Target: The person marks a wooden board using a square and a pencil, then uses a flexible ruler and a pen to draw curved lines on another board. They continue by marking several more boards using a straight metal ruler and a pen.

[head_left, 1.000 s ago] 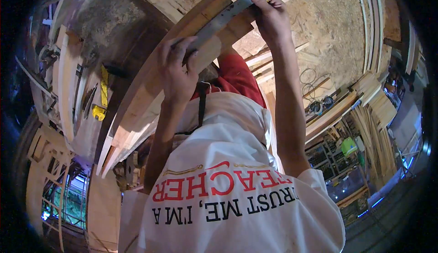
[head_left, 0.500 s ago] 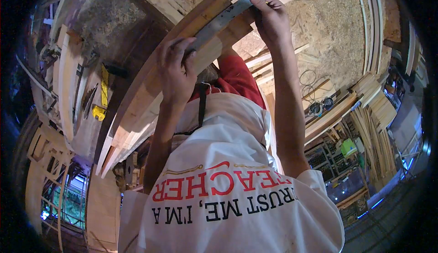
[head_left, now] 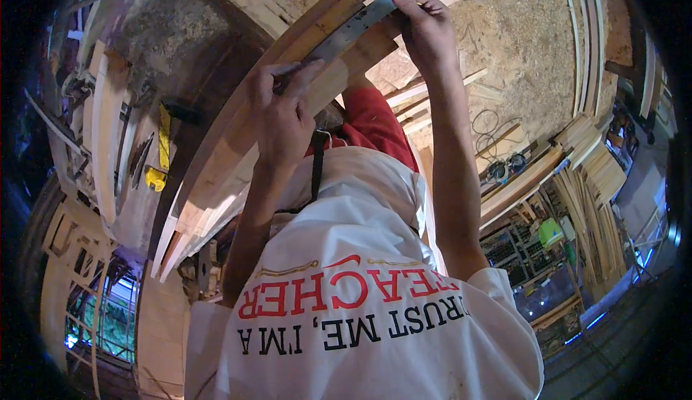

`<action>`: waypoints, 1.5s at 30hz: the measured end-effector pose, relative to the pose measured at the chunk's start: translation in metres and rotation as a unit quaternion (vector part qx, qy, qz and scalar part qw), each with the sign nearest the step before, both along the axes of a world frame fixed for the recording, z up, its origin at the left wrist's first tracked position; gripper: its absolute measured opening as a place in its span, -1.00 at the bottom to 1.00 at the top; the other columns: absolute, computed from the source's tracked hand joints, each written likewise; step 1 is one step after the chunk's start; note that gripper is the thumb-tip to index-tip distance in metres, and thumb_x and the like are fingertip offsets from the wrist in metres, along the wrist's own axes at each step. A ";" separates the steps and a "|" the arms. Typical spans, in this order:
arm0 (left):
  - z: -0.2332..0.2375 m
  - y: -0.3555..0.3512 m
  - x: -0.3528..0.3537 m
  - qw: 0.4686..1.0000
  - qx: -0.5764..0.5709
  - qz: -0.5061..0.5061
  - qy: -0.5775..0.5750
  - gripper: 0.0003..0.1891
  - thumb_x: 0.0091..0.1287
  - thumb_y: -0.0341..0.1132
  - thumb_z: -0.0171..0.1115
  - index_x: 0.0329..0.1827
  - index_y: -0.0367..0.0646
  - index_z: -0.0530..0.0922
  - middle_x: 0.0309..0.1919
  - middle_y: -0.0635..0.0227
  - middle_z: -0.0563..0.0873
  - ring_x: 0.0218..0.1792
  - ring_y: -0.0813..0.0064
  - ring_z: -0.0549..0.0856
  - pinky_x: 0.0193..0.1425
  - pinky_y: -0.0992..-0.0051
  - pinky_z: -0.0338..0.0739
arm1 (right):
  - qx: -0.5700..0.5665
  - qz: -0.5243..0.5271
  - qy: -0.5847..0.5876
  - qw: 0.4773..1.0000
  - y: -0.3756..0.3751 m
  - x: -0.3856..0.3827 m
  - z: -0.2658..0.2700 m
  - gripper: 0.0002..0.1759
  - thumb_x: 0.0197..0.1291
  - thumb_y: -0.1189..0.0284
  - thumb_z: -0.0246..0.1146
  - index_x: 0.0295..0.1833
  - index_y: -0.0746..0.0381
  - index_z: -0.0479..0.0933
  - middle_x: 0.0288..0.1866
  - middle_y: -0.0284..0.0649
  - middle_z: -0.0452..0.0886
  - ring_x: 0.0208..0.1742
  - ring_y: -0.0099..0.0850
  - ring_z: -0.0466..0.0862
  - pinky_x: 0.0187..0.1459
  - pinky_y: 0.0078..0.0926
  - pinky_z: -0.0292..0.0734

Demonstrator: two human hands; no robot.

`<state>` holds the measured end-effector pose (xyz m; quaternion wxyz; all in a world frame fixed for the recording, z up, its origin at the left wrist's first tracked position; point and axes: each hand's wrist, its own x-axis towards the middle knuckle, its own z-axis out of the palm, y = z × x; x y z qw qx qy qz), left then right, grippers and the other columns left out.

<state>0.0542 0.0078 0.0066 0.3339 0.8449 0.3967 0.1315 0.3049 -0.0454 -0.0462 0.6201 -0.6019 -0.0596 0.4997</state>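
- Metal rule [head_left: 353,25] lies flat along curved wood rail [head_left: 238,140]; long axis runs diag., near-left to far-right.
- L hand [head_left: 282,115]: thumb + fingers pinch rule's near end.
- R hand [head_left: 430,32]: fingers curled, thumb tip pressing rule's far end.
- Rule spans btwn both hands; L hand is nearer the body, R hand reaches farther out.

A ruler [head_left: 358,23] lies, seemingly flat, on a curved plank [head_left: 238,148]; left hand [head_left: 281,120] at its eight o'clock end, right hand [head_left: 427,34] at two.
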 end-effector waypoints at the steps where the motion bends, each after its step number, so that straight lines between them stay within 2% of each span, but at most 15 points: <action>1: 0.002 0.000 0.002 1.000 0.007 -0.003 0.006 -0.68 0.40 -0.39 0.23 0.17 0.05 0.72 -0.06 0.21 0.62 0.05 0.13 0.58 0.24 0.17 0.47 | 0.000 -0.008 0.005 1.000 0.001 -0.002 0.004 -0.74 0.39 0.29 0.39 -0.29 0.25 0.68 -0.43 -0.37 0.68 -0.47 -0.58 0.58 -0.37 -0.55 0.44; 6: 0.003 -0.002 0.003 1.000 -0.015 0.000 0.018 -0.51 0.31 -0.50 0.24 0.28 0.16 0.69 0.02 0.18 0.57 0.11 0.11 0.55 0.28 0.17 0.44 | 0.003 -0.008 0.013 1.000 -0.003 0.001 -0.004 -0.75 0.39 0.30 0.39 -0.28 0.26 0.69 -0.44 -0.37 0.68 -0.47 -0.57 0.59 -0.37 -0.55 0.45; 8: 0.015 -0.001 0.011 0.999 -0.021 -0.008 0.049 -0.30 0.15 -0.63 0.27 0.36 0.26 0.65 -0.04 0.22 0.48 0.06 0.13 0.51 0.23 0.20 0.46 | 0.006 -0.006 0.001 1.000 0.000 -0.001 0.002 -0.75 0.40 0.31 0.39 -0.30 0.25 0.68 -0.44 -0.39 0.68 -0.45 -0.58 0.60 -0.37 -0.55 0.46; 12: 0.019 -0.001 0.018 0.994 0.007 -0.028 0.101 -0.22 0.16 -0.66 0.24 0.44 0.34 0.57 -0.02 0.19 0.45 0.05 0.08 0.50 0.23 0.17 0.45 | 0.004 -0.045 -0.013 0.999 0.006 -0.006 0.009 -0.74 0.42 0.28 0.38 -0.29 0.22 0.67 -0.39 -0.42 0.68 -0.38 -0.64 0.60 -0.34 -0.56 0.46; 15: 0.015 0.000 0.019 0.996 0.006 -0.036 0.087 -0.20 0.16 -0.67 0.20 0.45 0.35 0.56 -0.01 0.15 0.44 0.06 0.02 0.49 0.24 0.12 0.44 | -0.043 0.037 -0.106 0.993 -0.011 0.011 -0.009 -0.84 0.38 0.39 0.35 -0.23 0.25 0.66 -0.35 -0.25 0.73 -0.33 -0.41 0.69 -0.28 -0.40 0.56; 17: 0.016 -0.001 0.020 0.994 0.012 -0.029 0.101 -0.22 0.20 -0.64 0.17 0.46 0.38 0.55 -0.02 0.14 0.44 0.06 0.01 0.49 0.24 0.07 0.42 | -0.054 -0.038 -0.111 0.992 -0.005 0.013 0.017 -0.68 0.48 0.31 0.26 0.14 0.31 0.66 -0.17 -0.22 0.76 -0.23 -0.48 0.70 -0.18 -0.53 0.56; 18: 0.020 0.000 0.021 0.994 0.012 -0.023 0.102 -0.22 0.20 -0.64 0.17 0.46 0.38 0.55 -0.02 0.14 0.44 0.06 0.01 0.49 0.24 0.07 0.42 | -0.117 -0.088 -0.187 0.971 -0.005 0.006 0.039 -0.69 0.51 0.27 0.21 0.10 0.28 0.66 -0.19 -0.21 0.75 -0.22 -0.47 0.70 -0.16 -0.54 0.53; 20: 0.032 0.000 0.025 0.984 0.054 -0.062 0.161 -0.35 0.27 -0.53 0.18 0.47 0.18 0.54 0.05 0.12 0.48 0.12 0.03 0.49 0.25 0.04 0.41 | -0.116 -0.051 -0.310 0.942 -0.022 0.021 0.052 -0.72 0.54 0.31 0.17 0.07 0.30 0.65 -0.20 -0.21 0.75 -0.22 -0.50 0.69 -0.15 -0.54 0.52; 24: 0.034 -0.020 0.039 0.970 0.125 -0.086 0.191 -0.44 0.34 -0.38 0.18 0.46 -0.10 0.51 0.17 0.12 0.52 0.19 0.07 0.49 0.26 -0.01 0.40 | -0.030 -0.015 -0.321 0.947 -0.022 0.022 0.070 -0.76 0.55 0.39 0.17 0.10 0.30 0.64 -0.22 -0.22 0.76 -0.26 -0.57 0.66 -0.22 -0.60 0.51; 26: 0.030 -0.025 0.045 0.956 0.152 -0.108 0.226 -0.42 0.35 -0.29 0.18 0.43 -0.31 0.46 0.27 0.15 0.52 0.23 0.11 0.50 0.22 -0.06 0.47 | -0.051 0.192 -0.439 0.876 -0.001 0.012 0.089 -0.79 0.45 0.40 0.30 0.06 0.30 0.64 -0.26 -0.23 0.76 -0.31 -0.54 0.66 -0.25 -0.59 0.55; 29: 0.030 -0.027 0.041 0.955 0.151 -0.106 0.230 -0.42 0.33 -0.28 0.20 0.42 -0.30 0.47 0.26 0.16 0.54 0.19 0.16 0.52 0.11 -0.07 0.56 | 0.011 0.366 -0.514 0.776 0.030 0.008 0.087 -0.75 0.30 0.50 0.37 0.07 0.22 0.62 -0.23 -0.13 0.74 -0.26 -0.27 0.76 -0.19 -0.41 0.63; 30: 0.031 -0.026 0.042 0.956 0.150 -0.104 0.230 -0.42 0.33 -0.28 0.20 0.42 -0.30 0.47 0.26 0.16 0.54 0.19 0.16 0.52 0.11 -0.07 0.56 | 0.011 0.368 -0.515 0.774 0.034 0.007 0.086 -0.75 0.30 0.50 0.37 0.07 0.22 0.62 -0.23 -0.13 0.74 -0.26 -0.27 0.76 -0.19 -0.41 0.63; 32: 0.034 -0.023 0.042 0.946 0.194 -0.111 0.234 -0.44 0.32 -0.27 0.21 0.38 -0.33 0.50 0.22 0.16 0.56 0.15 0.21 0.54 0.01 -0.01 0.63 | 0.064 0.429 -0.531 0.728 0.041 0.003 0.085 -0.87 0.25 0.49 0.29 -0.14 0.30 0.64 -0.27 -0.01 0.73 -0.21 -0.05 0.74 -0.16 -0.21 0.63; 33: 0.033 -0.022 0.042 0.946 0.193 -0.109 0.235 -0.44 0.32 -0.27 0.21 0.38 -0.33 0.50 0.22 0.16 0.56 0.15 0.21 0.54 0.01 -0.01 0.63 | 0.064 0.434 -0.526 0.728 0.045 0.002 0.087 -0.77 0.15 0.52 0.23 -0.07 0.32 0.64 -0.19 0.13 0.69 -0.08 0.15 0.69 -0.07 -0.08 0.63; 45: 0.034 -0.021 0.050 0.937 0.208 -0.126 0.249 -0.45 0.27 -0.24 0.23 0.30 -0.36 0.54 0.13 0.21 0.58 0.09 0.27 0.55 -0.03 0.10 0.61 | 0.173 0.424 -0.598 0.657 0.052 -0.004 0.077 -0.64 -0.03 0.61 0.27 -0.03 0.32 0.68 -0.08 0.06 0.73 0.03 0.07 0.69 0.07 -0.13 0.64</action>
